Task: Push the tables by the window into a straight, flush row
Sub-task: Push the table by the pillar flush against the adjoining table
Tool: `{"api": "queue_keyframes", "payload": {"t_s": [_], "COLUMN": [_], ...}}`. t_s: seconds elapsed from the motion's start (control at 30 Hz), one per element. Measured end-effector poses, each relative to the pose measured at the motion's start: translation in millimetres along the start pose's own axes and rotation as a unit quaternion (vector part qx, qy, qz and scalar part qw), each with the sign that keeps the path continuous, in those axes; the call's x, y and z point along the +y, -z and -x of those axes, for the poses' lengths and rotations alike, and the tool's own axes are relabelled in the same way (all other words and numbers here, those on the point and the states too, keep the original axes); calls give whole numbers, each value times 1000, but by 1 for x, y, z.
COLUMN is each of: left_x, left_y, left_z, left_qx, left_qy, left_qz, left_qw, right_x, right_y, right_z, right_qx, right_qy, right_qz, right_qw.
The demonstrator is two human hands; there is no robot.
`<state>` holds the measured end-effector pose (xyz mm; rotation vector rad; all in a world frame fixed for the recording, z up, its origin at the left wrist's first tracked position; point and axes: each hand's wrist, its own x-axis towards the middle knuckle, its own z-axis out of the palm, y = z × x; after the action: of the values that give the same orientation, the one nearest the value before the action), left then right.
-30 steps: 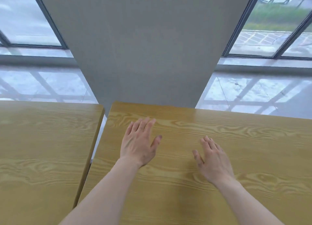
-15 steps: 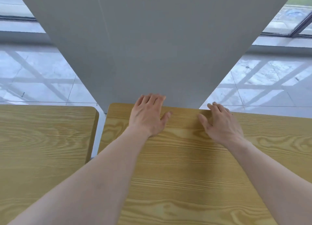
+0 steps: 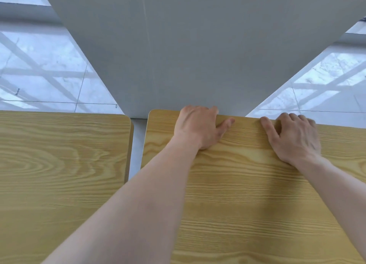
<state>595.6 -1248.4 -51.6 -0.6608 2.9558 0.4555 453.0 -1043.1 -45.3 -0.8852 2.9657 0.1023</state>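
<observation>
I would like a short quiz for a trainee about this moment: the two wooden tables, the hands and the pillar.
1. True or false: the left table and the right table touch along their sides.
2. Where do the fingers of the left hand and the right hand lie?
A. flat in the middle of the top
B. curled over the far edge of the right table
C. on the left table
3. Fill in: the far edge of the right table meets the grey ____.

Key:
1. False; a strip of floor shows between them.
2. B
3. pillar
</observation>
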Motion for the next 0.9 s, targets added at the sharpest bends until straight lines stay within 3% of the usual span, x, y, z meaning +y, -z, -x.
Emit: {"api": "queue_keyframes", "payload": {"t_s": [0.53,0.67,0.9], "left_x": [-23,-26,-11], "left_y": [1,3,5], "left_z": [29,34,97], "left_qx": [16,18,108], "left_qy": [26,3,-24], "left_qz": [-1,43,54], "left_qw": [1000,999,992], "right_x": [-26,-28,-43], "right_y": [-8,-8,5], "right_z": [7,16,93], "right_qx": [35,44,57], "right_qy": [40,45,45], "right_qz": [14,-6,-120], "right_qw": [998,998,990]}}
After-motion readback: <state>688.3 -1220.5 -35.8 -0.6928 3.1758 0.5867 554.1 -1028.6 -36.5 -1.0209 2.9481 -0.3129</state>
